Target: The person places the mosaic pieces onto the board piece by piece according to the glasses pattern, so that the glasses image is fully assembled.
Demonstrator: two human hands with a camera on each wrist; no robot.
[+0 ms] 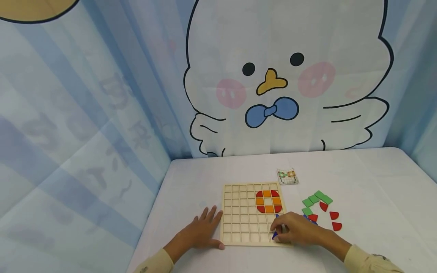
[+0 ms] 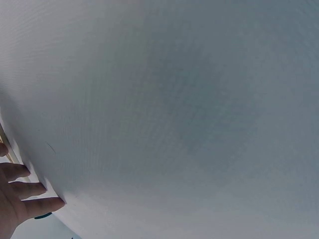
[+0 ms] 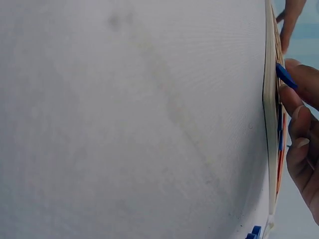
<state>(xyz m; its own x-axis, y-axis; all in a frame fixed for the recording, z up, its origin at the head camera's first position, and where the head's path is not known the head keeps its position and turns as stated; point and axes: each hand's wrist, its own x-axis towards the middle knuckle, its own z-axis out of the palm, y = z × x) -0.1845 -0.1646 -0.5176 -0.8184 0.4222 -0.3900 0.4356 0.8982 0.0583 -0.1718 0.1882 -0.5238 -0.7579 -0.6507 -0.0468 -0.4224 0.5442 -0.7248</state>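
A square wooden grid board lies on the white table. In its upper right cells, red rounded pieces and orange square pieces form a ring. My right hand is over the board's lower right, pinching a blue piece between thumb and index finger. Another blue piece shows in the cells just above that hand. My left hand lies with spread fingers at the board's left edge, its fingertips right at the frame. The left wrist view catches only its fingers.
Right of the board lie several green pieces, several loose red pieces, and blue pieces partly behind the right hand. A small patterned card sits beyond the board's upper right corner. A printed curtain hangs behind the table.
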